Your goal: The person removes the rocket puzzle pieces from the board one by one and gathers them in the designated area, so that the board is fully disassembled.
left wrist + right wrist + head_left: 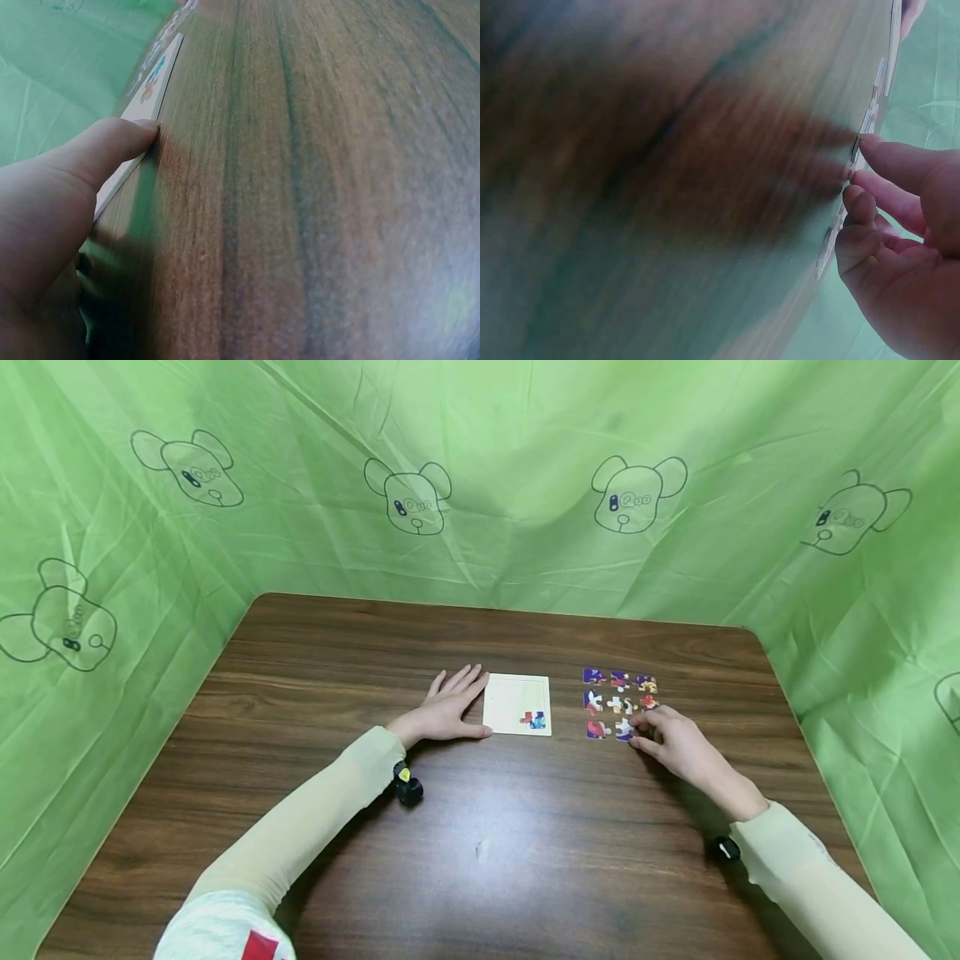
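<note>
A square cream puzzle board (506, 697) lies flat on the table, with a small red and blue puzzle piece (535, 720) at its lower right corner. My left hand (448, 708) lies spread at the board's left side, fingers extended. In the left wrist view, the thumb (120, 142) touches the board's near edge. Further right, several loose puzzle pieces (592, 702) are laid out in rows. At the near row, my right hand (675, 745) pinches a purple and white puzzle piece (623, 729) at its right side with thumb and forefinger. The other right fingers are curled.
The dark wooden table (480, 852) has a rounded far edge. Green curtain (517, 560) with mouse-head drawings hangs behind and on both sides. A black wrist device (407, 787) sits at the left cuff, and another black device (724, 849) at the right.
</note>
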Tool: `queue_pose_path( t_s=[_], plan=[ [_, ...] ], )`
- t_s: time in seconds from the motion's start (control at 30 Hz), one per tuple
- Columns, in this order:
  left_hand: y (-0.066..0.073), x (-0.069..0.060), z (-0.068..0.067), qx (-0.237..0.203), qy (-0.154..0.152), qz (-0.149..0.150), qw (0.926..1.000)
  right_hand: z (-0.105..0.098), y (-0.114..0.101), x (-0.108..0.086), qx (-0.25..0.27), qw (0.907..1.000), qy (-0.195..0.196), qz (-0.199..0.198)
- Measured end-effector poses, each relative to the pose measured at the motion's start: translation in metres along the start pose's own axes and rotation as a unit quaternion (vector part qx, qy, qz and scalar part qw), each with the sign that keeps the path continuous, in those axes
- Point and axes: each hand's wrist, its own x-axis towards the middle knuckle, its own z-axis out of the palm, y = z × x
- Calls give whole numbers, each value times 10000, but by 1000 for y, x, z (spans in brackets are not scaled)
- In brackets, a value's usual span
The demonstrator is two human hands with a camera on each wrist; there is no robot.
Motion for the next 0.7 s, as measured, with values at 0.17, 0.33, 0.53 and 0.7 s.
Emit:
queue_pose_path(
  t_s=[0.17, 0.33, 0.53, 0.7],
  plan=[
    [1, -1, -3, -70, -20, 24, 10000, 0, -1, 1, -7, 10000, 21, -65],
    [1, -2, -3, -156, 19, 80, 9998, 0, -1, 1, -30, 10000, 38, -77],
    [-2, -1, -2, -182, 99, 172, 9996, -1, -2, 0, -71, 9999, 61, -59],
    [-4, 0, 0, -207, 142, 255, 9994, -1, -11, 5, -23, 9995, 212, -227]
  ],
)
